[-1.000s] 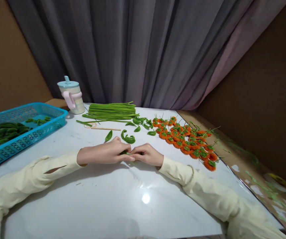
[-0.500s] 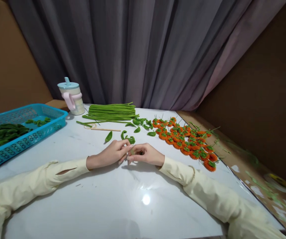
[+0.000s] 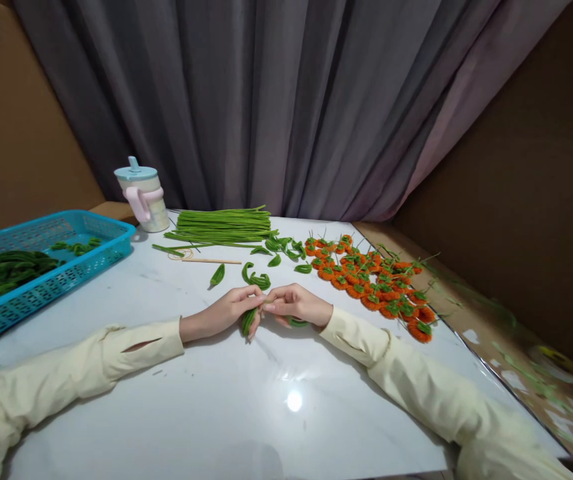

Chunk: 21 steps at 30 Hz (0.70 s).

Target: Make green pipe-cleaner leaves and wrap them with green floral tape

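My left hand [image 3: 226,311] and my right hand [image 3: 296,303] meet fingertip to fingertip low over the white table [image 3: 206,400]. Both are closed in a pinch on a green pipe-cleaner leaf [image 3: 248,321], which hangs down from the left fingers. A second green piece [image 3: 298,323] lies under my right hand. Just beyond the hands lie loose bent green leaves [image 3: 256,277]. A bundle of straight green pipe cleaners [image 3: 224,223] lies at the back.
Several orange pipe-cleaner flowers [image 3: 371,283] spread along the right side near the table edge. A blue basket [image 3: 41,263] with green pieces stands at the left. A lidded cup with a pink handle [image 3: 142,193] and a thin wooden stick [image 3: 211,261] sit behind. A grey curtain hangs at the back.
The green leaf, hidden between my fingertips before, now hangs visibly below my left fingers. Both hands have shifted slightly towards each other and stayed low on the table.
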### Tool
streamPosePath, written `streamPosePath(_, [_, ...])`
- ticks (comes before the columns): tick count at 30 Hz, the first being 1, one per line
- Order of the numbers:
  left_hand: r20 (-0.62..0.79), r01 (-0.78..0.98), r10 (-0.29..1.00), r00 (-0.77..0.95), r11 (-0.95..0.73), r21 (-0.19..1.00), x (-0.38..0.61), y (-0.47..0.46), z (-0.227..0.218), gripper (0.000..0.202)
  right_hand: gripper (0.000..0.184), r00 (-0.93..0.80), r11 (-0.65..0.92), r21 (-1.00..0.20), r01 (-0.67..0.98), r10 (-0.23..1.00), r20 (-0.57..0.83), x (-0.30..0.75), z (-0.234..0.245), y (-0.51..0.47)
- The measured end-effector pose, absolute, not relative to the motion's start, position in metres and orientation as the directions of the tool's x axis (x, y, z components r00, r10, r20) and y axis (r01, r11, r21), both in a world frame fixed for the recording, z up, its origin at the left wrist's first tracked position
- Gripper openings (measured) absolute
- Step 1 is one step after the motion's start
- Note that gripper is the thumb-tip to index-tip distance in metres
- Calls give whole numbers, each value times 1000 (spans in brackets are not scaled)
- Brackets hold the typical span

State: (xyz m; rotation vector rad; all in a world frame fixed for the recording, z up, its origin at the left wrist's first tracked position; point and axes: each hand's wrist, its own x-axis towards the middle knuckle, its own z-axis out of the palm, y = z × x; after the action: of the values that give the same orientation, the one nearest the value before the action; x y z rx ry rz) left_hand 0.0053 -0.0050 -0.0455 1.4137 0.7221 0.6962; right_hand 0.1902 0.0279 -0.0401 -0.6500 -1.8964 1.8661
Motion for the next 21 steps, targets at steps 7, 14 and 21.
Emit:
streamPosePath(7, [52, 53, 800, 598, -104, 993, 3, -6, -49, 28, 36, -796, -1, -995, 101, 599, -82, 190, -41, 28])
streamPosePath(14, [210, 314, 823, 527, -419, 852, 4, -11, -47, 30, 30, -806, -42, -993, 106, 582, -111, 191, -38, 26])
streamPosePath(21, [395, 523, 741, 544, -667, 531, 4, -8, -52, 22, 29, -803, -30, -993, 115, 585, -111, 190, -42, 27])
